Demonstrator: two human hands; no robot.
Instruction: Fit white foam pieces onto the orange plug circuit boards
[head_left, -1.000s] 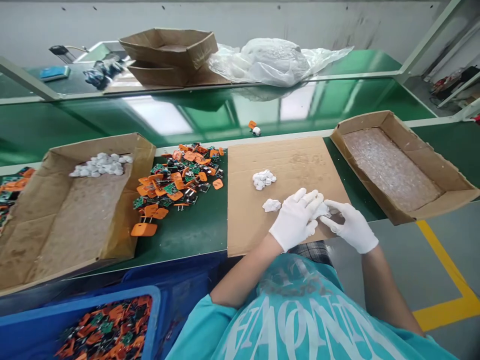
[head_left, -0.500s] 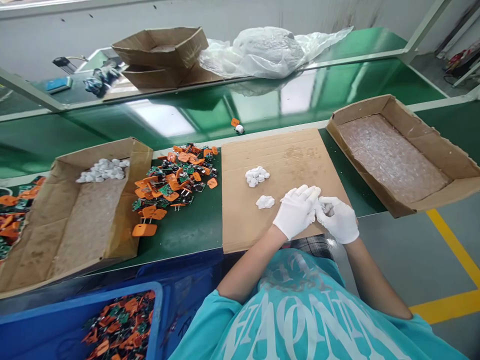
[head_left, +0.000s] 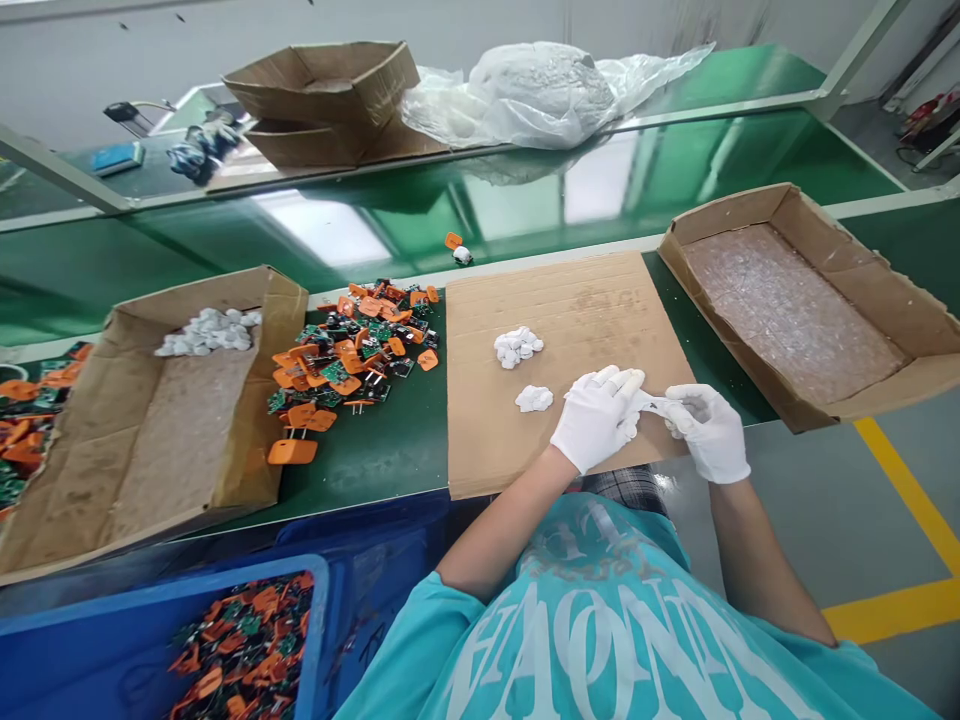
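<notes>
Both my hands wear white gloves and work over the near right part of a cardboard sheet [head_left: 487,450]. A strip of soft white putty [head_left: 654,404] stretches between them. My left hand [head_left: 600,415] is closed over the putty's left end, which its fingers mostly hide. With fingers and thumb pinched, my right hand [head_left: 711,432] grips the other end, just past the sheet's right edge. To the left of my hands lie a small flat lump of putty [head_left: 534,399] and, farther up, a pile of small putty pieces [head_left: 517,346].
Left of the sheet are heaped orange-capped circuit boards [head_left: 349,350]. A cardboard box [head_left: 180,430] with white lumps stands beyond them; another cardboard box [head_left: 795,300] is at right. Below left is a blue bin [head_left: 319,600] of boards. One board [head_left: 462,254] lies behind the sheet.
My right hand has moved right, away from the left, drawing the white putty out into a strip. My left hand has stayed nearly in place. The view has shifted slightly.
</notes>
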